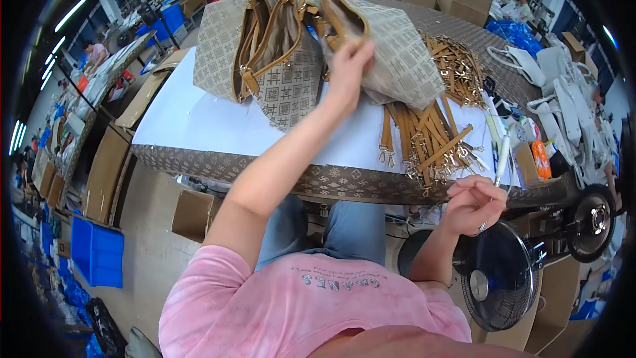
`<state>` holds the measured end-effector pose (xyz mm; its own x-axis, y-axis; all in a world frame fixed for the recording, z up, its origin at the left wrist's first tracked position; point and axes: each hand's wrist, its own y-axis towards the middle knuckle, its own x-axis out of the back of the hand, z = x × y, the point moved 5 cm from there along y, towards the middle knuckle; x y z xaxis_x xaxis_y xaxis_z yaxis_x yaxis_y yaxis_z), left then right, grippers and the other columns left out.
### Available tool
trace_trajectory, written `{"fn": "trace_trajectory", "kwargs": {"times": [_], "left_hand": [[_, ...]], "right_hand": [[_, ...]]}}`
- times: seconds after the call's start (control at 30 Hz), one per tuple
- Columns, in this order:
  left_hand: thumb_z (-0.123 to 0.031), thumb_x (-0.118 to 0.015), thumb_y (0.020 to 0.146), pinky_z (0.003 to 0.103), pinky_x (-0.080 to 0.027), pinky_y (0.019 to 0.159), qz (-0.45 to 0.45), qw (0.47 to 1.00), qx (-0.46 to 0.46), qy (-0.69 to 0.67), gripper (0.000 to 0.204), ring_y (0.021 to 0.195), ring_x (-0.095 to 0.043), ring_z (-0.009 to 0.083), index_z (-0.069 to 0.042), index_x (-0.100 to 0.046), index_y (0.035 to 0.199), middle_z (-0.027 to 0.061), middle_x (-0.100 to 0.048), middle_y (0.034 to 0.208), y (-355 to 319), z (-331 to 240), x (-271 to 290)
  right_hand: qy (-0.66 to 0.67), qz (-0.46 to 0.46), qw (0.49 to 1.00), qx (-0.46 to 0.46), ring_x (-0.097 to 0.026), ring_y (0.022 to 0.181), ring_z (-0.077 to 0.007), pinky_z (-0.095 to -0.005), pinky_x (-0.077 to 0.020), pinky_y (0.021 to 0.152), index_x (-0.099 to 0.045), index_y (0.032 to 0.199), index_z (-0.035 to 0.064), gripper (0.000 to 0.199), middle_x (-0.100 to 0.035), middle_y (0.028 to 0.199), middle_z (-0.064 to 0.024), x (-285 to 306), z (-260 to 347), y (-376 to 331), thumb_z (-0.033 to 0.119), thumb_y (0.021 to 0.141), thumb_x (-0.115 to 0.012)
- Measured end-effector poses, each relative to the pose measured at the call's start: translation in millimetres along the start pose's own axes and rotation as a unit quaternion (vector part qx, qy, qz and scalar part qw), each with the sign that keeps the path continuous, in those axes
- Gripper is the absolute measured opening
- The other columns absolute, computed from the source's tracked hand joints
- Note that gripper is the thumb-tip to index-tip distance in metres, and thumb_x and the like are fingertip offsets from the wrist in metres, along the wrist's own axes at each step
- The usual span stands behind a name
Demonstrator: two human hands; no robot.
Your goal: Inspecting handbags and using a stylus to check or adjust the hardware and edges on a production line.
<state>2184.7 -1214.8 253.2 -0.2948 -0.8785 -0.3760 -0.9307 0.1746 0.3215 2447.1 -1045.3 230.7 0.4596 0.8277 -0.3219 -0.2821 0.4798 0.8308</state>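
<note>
My left hand (351, 66) reaches across the table with fingers curled at the tan-trimmed rim of a beige patterned handbag (397, 46), which leans over with its mouth gaping. To its left stand more patterned handbags (288, 86) with brown trim and open tops. My right hand (474, 205) is at the table's front edge, fingers bent around a slim tool with a pale handle (503, 158) and thin metal shaft; its exact kind is unclear. Near that hand lies a pile of tan straps (427, 136) with metal clips.
More straps (457, 69) are heaped behind. White sheeting (225, 122) covers part of the patterned table. At right are an orange item (541, 160), pale bags (563, 93) and a black fan (497, 278). A blue bin (97, 252) stands on the floor at left.
</note>
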Motion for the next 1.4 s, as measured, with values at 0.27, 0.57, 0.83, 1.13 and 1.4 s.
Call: {"fn": "trace_trajectory", "kwargs": {"times": [0.27, 0.57, 0.83, 1.13, 1.4], "left_hand": [[-0.021, -0.061, 0.094, 0.021, -0.038, 0.066, 0.013, 0.94, -0.317, 0.122, 0.02, 0.069, -0.048, 0.006, -0.002, -0.064, 0.091, -0.0027, -0.056, 0.078, -56.5, -209.6, 30.9], [-0.011, -0.072, 0.078, 0.032, -0.043, 0.071, 0.208, 0.785, -0.335, 0.477, 0.012, 0.08, -0.054, 0.023, -0.003, -0.063, 0.079, 0.009, -0.056, 0.084, -206.1, -180.1, 117.4], [-0.007, -0.065, 0.077, 0.034, -0.044, 0.08, 0.169, 0.838, -0.226, 0.466, 0.019, 0.089, -0.051, 0.0234, -0.001, -0.049, 0.068, 0.0137, -0.054, 0.109, -239.0, -105.9, 196.9], [0.005, -0.045, 0.078, 0.037, -0.045, 0.093, -0.104, 0.901, -0.041, 0.419, 0.03, 0.111, -0.058, 0.0346, -0.002, -0.046, 0.107, 0.0215, -0.06, 0.114, -237.4, -75.1, 249.8], [0.004, -0.041, 0.08, 0.033, -0.047, 0.085, -0.004, 0.918, -0.102, 0.383, 0.024, 0.095, -0.065, 0.0313, 0.0, -0.058, 0.096, 0.0213, -0.063, 0.108, -208.3, -72.7, 270.7]], "right_hand": [[0.065, -0.114, 0.983, 0.129, -0.051, 0.05, -0.0204, -0.0267, -0.043, 0.043, -0.046, 0.126, -0.0026, 0.081, -0.06, 0.074, -0.0224, 46.1, 59.4, 38.0, 0.068, 0.093, -0.023], [0.348, -0.013, 0.936, 0.059, -0.059, 0.106, -0.0307, -0.0396, -0.0486, 0.095, -0.046, 0.134, -0.0052, 0.096, -0.061, 0.117, -0.026, 10.0, 44.5, 62.1, 0.077, 0.086, -0.031], [0.572, 0.044, 0.786, -0.23, -0.054, 0.097, -0.0246, -0.0333, -0.0474, 0.085, -0.058, 0.105, -0.0034, 0.038, -0.057, 0.11, -0.0167, -134.6, -25.5, 20.9, 0.033, 0.095, -0.056], [0.565, 0.237, 0.673, -0.413, -0.046, 0.087, -0.015, -0.0275, -0.0418, 0.078, -0.05, 0.096, 0.0058, 0.013, -0.045, 0.101, -0.0075, -257.0, -78.0, -49.0, 0.014, 0.091, -0.058], [0.583, 0.282, 0.584, -0.489, -0.045, 0.087, -0.0149, -0.0271, -0.0435, 0.077, -0.05, 0.099, 0.0052, 0.018, -0.044, 0.102, -0.0083, -283.6, -95.4, -105.1, 0.014, 0.089, -0.062]]}}
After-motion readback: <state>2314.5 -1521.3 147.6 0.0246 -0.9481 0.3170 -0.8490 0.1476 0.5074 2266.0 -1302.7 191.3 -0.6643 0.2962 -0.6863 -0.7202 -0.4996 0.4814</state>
